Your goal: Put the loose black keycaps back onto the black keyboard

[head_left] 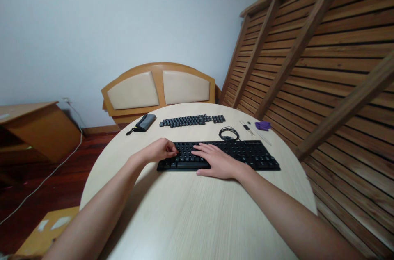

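Note:
A black keyboard (243, 155) lies flat across the round table. Over its left part, my left hand (162, 149) is closed in a pinch, fingertips down at the keys; whatever they hold, if anything, is too small to make out. My right hand (217, 160) rests on the middle of the keyboard with its fingers spread, the thumb at the front edge. Behind the keyboard, loose black keycaps (187, 121) are laid out in rows. The keyboard's black cable (228, 133) is coiled at its back edge.
On the pale table (191, 210) stand a grey and black pouch (145, 123) at the back left and a purple cloth (262, 125) at the back right. Small tools (247, 128) lie beside the cloth. Slatted wooden panel (326, 67) leans along the right; a headboard (160, 87) is behind.

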Demonstrator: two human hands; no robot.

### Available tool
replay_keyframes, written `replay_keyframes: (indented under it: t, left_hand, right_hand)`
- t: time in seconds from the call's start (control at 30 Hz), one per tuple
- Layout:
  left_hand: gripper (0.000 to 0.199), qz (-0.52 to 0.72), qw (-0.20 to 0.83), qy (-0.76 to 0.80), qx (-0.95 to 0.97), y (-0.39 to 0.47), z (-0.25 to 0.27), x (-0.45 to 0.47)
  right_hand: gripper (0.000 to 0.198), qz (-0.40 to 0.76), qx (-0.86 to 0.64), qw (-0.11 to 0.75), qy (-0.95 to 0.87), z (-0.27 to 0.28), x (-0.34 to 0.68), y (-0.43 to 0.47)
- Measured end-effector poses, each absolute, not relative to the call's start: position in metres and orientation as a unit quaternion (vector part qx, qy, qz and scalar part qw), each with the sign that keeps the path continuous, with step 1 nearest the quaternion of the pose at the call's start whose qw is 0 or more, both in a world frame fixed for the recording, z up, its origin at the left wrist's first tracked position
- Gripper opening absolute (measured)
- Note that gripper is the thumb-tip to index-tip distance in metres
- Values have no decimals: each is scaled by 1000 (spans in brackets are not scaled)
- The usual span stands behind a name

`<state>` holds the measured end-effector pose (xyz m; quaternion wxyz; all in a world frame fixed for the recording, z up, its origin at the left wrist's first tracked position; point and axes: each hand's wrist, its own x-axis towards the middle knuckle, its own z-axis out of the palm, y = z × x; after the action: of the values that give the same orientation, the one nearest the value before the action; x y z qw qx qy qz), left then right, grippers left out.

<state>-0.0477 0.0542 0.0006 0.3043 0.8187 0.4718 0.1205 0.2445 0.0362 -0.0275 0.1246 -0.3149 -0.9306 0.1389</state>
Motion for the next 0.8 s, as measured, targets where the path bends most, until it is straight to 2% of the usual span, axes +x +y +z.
replay_keyframes:
  t: [0.8]
  left_hand:
    - [27,120,297,464,826,60,-7,-49]
  right_hand:
    - [76,121,-317,113,-934,-27,244,35]
